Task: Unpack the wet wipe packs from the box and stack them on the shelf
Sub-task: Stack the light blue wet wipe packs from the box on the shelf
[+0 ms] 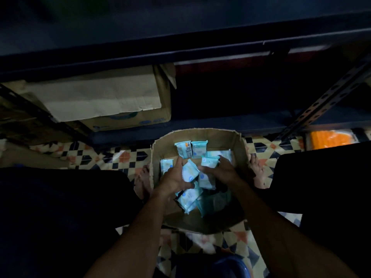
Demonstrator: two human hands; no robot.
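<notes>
An open cardboard box (236, 145) stands on the tiled floor between my knees, holding several pale blue wet wipe packs (198, 150). Both my hands reach down into it. My left hand (173, 178) grips a pack (189, 170) near the middle of the box, fingers curled round its edge. My right hand (219, 170) holds another pack (206, 180) beside it, with a further pack (208, 161) at its fingertips. More packs (187, 198) lie under my wrists. The dark metal shelf (230, 123) runs just beyond the box.
A larger cardboard carton (112, 101) sits on the low shelf at the left. A perforated metal upright (329, 101) slants at the right, with an orange package (331, 138) behind it. My bare feet (143, 181) flank the box. A blue object (226, 265) lies at the bottom edge.
</notes>
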